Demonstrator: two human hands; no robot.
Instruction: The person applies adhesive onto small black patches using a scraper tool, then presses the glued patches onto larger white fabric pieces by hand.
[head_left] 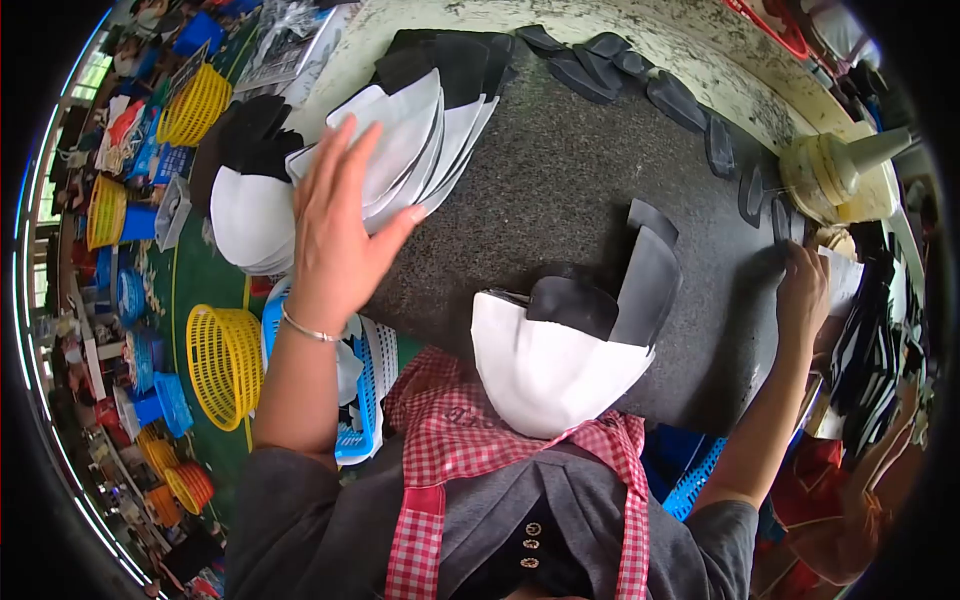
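My left hand is spread with its fingers apart, over the edge of a fanned stack of white and black pieces. Near the table's right edge, the fingers of my right hand are closed at a small dark piece; whether they grip it is hard to make out. A white piece with black parts lies at the table's front edge, close to my apron. Another black strip stands out from its upper right.
Several small black pieces line the back and right of the dark table. A glue-stained bottle stands at the right corner. White and black pieces lie at the left, above yellow and blue baskets.
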